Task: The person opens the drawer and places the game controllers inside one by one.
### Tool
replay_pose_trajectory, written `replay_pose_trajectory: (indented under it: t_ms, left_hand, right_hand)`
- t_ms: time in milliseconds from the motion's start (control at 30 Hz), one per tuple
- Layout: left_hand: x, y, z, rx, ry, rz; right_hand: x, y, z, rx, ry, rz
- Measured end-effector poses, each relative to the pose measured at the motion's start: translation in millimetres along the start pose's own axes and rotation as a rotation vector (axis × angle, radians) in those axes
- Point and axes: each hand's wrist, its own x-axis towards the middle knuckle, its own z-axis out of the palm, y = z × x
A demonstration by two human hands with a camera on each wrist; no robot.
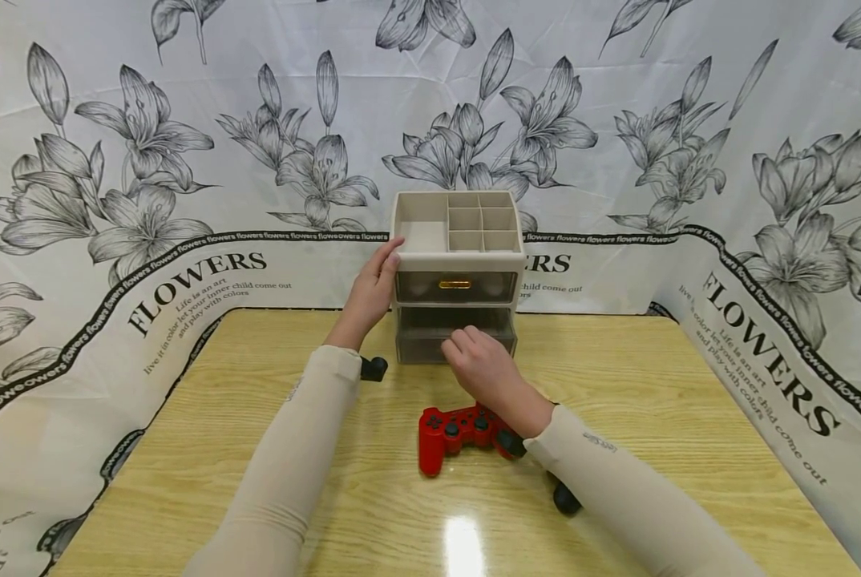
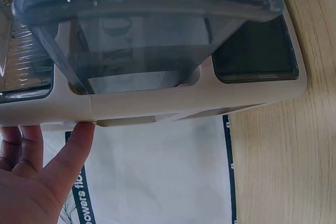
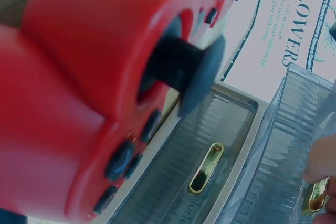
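Observation:
A beige desktop drawer organizer (image 1: 459,258) stands at the back of the table, with dark see-through drawers. Its middle drawer (image 1: 430,347) is pulled out; in the left wrist view that drawer (image 2: 147,35) juts between two closed ones. My right hand (image 1: 479,365) grips the gold handle (image 3: 316,195) at the drawer's front. Against the organizer's left side rests my left hand (image 1: 373,288), with extended fingertips touching the side panel (image 2: 121,107). A red game controller (image 1: 432,441) lies on the table below my right wrist, partly hidden by it.
Open compartments (image 1: 482,230) make up the organizer's top. The upper drawer (image 1: 419,287) and the lower drawer (image 3: 178,182) are closed. Wood-grain table (image 1: 661,401) surrounds everything, and flower-printed cloth (image 1: 329,160) hangs behind and at both sides.

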Motion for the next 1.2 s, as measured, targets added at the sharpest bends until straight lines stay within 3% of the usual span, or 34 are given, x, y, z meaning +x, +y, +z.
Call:
replay_pose_trajectory:
  t_ms: [733, 1200]
  left_hand:
    - [-0.8, -0.7, -0.3, -0.005, -0.008, -0.024]
    - [-0.5, -2.7, -0.6, -0.01, -0.023, -0.024]
  right_hand:
    - [-10.9, -13.3, -13.4, -0.009, 0.051, -0.032]
    - [-13.7, -20.7, -20.1, 0.019, 0.027, -0.03]
